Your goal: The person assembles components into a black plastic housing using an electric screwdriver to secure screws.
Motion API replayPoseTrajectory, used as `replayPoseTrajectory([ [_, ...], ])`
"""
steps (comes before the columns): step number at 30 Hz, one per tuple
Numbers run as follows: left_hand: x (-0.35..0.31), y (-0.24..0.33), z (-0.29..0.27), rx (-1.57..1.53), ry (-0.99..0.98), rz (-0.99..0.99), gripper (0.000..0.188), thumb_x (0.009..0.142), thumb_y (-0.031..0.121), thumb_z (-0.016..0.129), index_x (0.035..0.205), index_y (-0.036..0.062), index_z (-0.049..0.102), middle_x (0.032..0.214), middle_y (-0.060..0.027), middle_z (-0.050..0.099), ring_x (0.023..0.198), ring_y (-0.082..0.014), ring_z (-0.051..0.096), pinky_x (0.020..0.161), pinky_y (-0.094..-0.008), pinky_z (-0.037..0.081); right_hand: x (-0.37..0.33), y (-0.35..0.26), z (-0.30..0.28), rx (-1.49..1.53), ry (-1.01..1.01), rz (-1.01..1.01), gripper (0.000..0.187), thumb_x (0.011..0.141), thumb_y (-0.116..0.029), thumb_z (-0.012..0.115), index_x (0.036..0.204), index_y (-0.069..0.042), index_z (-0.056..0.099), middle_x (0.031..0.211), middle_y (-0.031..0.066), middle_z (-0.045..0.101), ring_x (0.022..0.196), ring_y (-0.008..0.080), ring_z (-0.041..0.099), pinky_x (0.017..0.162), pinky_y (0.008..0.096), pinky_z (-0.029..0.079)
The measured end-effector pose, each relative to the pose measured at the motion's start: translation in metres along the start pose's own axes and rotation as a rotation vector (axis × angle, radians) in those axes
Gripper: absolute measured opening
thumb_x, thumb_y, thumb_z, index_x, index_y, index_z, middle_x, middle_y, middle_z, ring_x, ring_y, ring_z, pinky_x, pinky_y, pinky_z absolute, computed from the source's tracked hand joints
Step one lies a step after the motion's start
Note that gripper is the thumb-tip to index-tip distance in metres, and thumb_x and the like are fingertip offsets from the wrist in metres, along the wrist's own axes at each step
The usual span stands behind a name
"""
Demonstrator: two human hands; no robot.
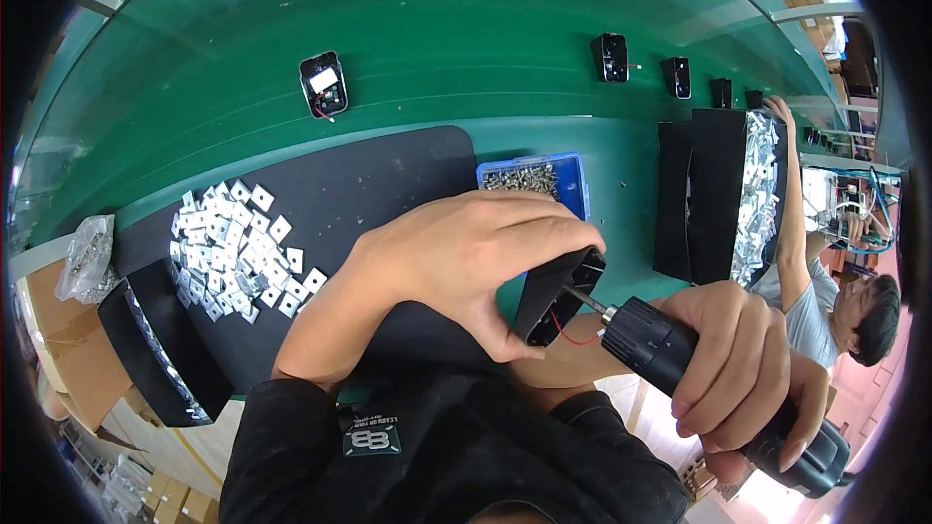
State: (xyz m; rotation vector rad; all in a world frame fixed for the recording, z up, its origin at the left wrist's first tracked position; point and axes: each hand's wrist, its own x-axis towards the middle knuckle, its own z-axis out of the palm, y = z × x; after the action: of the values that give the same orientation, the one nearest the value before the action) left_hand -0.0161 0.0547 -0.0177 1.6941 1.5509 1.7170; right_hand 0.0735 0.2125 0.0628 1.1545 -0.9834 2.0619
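My left hand (466, 257) is closed around a black plastic housing (544, 303), tilted so its open side faces right. A thin red wire (580, 340) hangs out of that housing. My right hand (743, 369) grips a black electric screwdriver (646, 340), and its bit reaches into the housing. Whether the bit sits on a screw is too small to tell. Just beyond my left hand is a blue tray (585, 196) holding many small screws (524, 179).
White square plates (233, 243) are heaped on a black mat (388, 175). Black boxes stand left (160, 354) and right (680, 189), the right one beside silvery parts (759, 194). More housings (325, 84) (612, 58) sit on the green belt (466, 39). A co-worker (825, 306) reaches in at right.
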Motion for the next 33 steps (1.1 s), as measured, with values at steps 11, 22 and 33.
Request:
replayPoseTrajectory([
  [11,0.003,-0.001,0.003,-0.006,-0.161,-0.138,0.077,0.054,0.023,0.082,0.119,-0.0007,0.049,0.098,-0.0129,0.060,0.086,-0.0313,0.061,0.078,-0.0360,0.050,-0.003,0.000,-0.005,0.071,0.031,0.045,0.023,0.074,0.003,0.072,0.090,-0.008,0.061,0.055,0.0051,0.059,0.042,0.0117,0.056,0.041,0.0234,0.048],
  [22,-0.011,0.007,-0.030,-0.356,-0.612,-0.524,0.060,0.061,0.031,0.077,0.106,-0.0023,0.055,0.073,-0.0129,0.059,0.061,-0.0265,0.059,0.057,-0.0323,0.048,0.001,0.011,0.010,0.170,0.263,-0.043,0.029,0.079,-0.007,0.070,0.103,-0.004,0.053,0.062,0.0050,0.059,0.046,0.0119,0.058,0.045,0.0239,0.050],
  [33,-0.036,-0.053,-0.044,0.606,0.452,-0.686,0.067,0.064,0.025,0.078,0.118,-0.0023,0.049,0.111,-0.0191,0.049,0.105,-0.0347,0.051,0.091,-0.0395,0.044,-0.005,-0.025,0.005,-0.192,0.576,-0.074,0.039,0.079,-0.017,0.068,0.110,-0.006,0.046,0.070,-0.0008,0.055,0.054,0.0081,0.055,0.054,0.0208,0.047],
])
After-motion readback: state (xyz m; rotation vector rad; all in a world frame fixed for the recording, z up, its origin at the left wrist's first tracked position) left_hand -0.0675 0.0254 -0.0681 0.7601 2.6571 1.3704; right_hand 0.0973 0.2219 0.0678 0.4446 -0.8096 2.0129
